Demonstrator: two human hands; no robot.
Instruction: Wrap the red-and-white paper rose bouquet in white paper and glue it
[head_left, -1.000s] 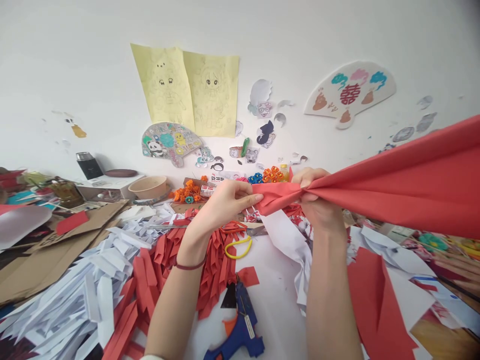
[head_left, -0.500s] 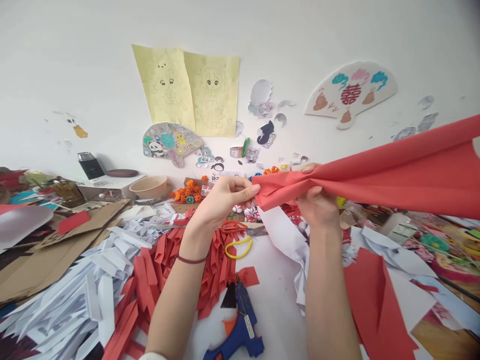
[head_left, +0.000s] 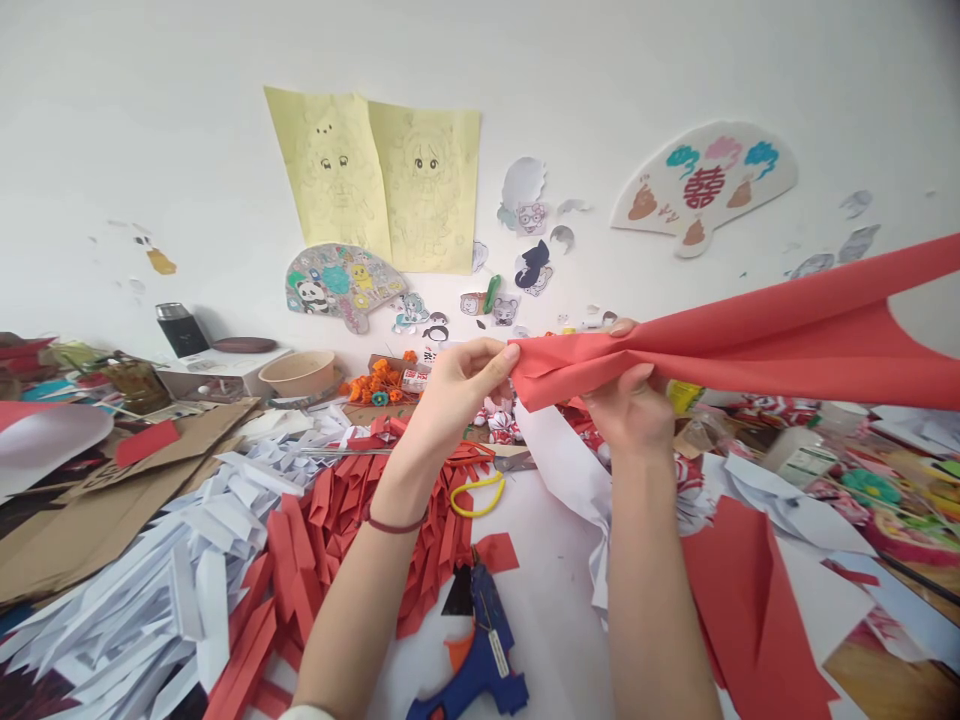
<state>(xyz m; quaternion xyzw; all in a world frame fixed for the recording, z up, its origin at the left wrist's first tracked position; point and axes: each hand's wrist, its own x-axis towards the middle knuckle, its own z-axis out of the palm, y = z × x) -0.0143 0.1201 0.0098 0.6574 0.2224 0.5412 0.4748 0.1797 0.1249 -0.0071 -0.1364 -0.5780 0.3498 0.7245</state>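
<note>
Fingers, left: thumb and fingertips (head_left: 501,358) pinched on the near corner of the red paper sheet (head_left: 750,345), narrow grip, nothing else held.
Fingers, right: thumb (head_left: 634,378) pressed under the gathered folds, one fingertip showing over the top edge at 12 o'clock of the hand; closed around the sheet.
Left hand: left hand (head_left: 450,395) raised above the table, a dark red band on the wrist, forearm running down to 7 o'clock.
Right hand: right hand (head_left: 634,415) just beside the left one, at its 3 o'clock, forearm dropping to 6 o'clock.
Red paper sheet: held in the air between both hands, bunched where they grip, fanning wide toward 3 o'clock and out past the frame edge.
Scissors: red and yellow handles (head_left: 480,485) on the white table (head_left: 547,600), below the hands at 6 o'clock, partly hidden by the left wrist.
Glue gun: blue glue gun (head_left: 480,655) lying at 6 o'clock, between the two forearms.
Folded strips: red folded strips (head_left: 315,540) and white folded strips (head_left: 165,590) heaped at 8 o'clock.
Cut red paper: flat red piece (head_left: 750,600) at 4 o'clock, beside the right forearm.
Bowl: tan bowl (head_left: 298,372) at 10 o'clock, well apart from the hands.
Wall: two yellow drawings (head_left: 382,180) at 12 o'clock, fan-shaped cutout (head_left: 705,185) at 2 o'clock.
</note>
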